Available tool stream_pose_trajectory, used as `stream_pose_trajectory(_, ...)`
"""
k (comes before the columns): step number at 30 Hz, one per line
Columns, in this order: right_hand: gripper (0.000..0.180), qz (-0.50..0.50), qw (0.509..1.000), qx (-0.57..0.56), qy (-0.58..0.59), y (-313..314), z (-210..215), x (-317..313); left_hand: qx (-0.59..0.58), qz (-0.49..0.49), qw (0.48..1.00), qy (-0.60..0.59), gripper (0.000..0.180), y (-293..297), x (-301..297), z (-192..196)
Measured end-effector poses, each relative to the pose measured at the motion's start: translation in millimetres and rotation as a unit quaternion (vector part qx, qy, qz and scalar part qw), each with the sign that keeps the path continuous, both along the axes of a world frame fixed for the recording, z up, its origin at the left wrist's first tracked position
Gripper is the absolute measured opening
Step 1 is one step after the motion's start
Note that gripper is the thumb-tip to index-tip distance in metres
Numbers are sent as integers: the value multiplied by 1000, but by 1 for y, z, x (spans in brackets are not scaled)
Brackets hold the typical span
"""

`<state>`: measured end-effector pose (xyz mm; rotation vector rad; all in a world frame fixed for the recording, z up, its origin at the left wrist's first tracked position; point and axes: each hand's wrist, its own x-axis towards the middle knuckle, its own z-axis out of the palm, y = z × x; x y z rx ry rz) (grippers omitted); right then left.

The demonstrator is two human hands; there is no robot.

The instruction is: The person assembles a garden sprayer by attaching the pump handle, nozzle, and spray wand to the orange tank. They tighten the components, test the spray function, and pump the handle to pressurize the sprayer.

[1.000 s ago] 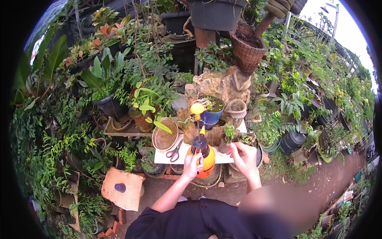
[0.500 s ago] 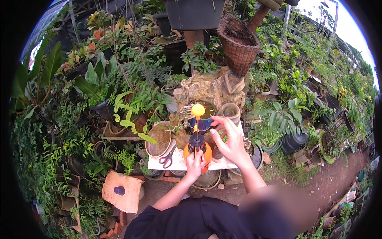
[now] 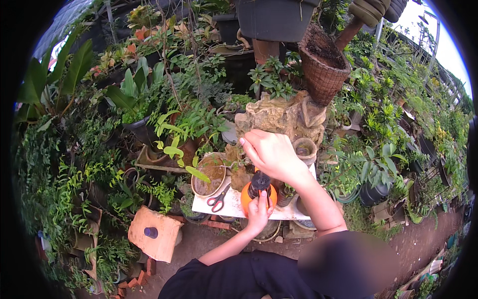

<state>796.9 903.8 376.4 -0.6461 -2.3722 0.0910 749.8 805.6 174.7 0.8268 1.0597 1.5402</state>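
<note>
An orange pump sprayer (image 3: 246, 198) with a black collar stands upright on a white tabletop (image 3: 232, 208). My left hand (image 3: 259, 214) is closed around its black handle on the near side. Above the collar, my right hand (image 3: 274, 155) curls over the top of the pump rod, back of the hand upward. The yellow pump knob is hidden beneath that hand. Red-and-black scissors (image 3: 217, 201) lie on the tabletop left of the sprayer.
A shallow round pot (image 3: 194, 187) sits at the tabletop's left, and a small stone pot (image 3: 305, 149) at the right. Behind rises a rough rock-like planter (image 3: 279, 112). A woven basket planter (image 3: 324, 74) and a dark pot (image 3: 276, 22) overhang the back. Low left is a tan slab (image 3: 167, 236).
My right hand has moved left from beside the yellow knob and closed over it. My left hand keeps hold of the sprayer. The whole view has shifted slightly.
</note>
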Motion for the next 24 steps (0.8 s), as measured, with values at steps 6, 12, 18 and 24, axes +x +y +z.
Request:
stream_pose_trajectory(6,28,38,999,-24,4,-5,-25,4,76,54,994,-57,34,8,36,-10)
stream_pose_trajectory(12,30,56,997,-59,6,-9,-42,1,104,40,991,-74,32,8,37,-13)
stream_pose_trajectory(18,23,47,996,-56,43,-7,-22,9,94,22,991,-88,26,8,34,-9)
stream_pose_trajectory(24,15,67,984,-91,136,-16,-26,13,76,2,986,-151,36,6,26,-8)
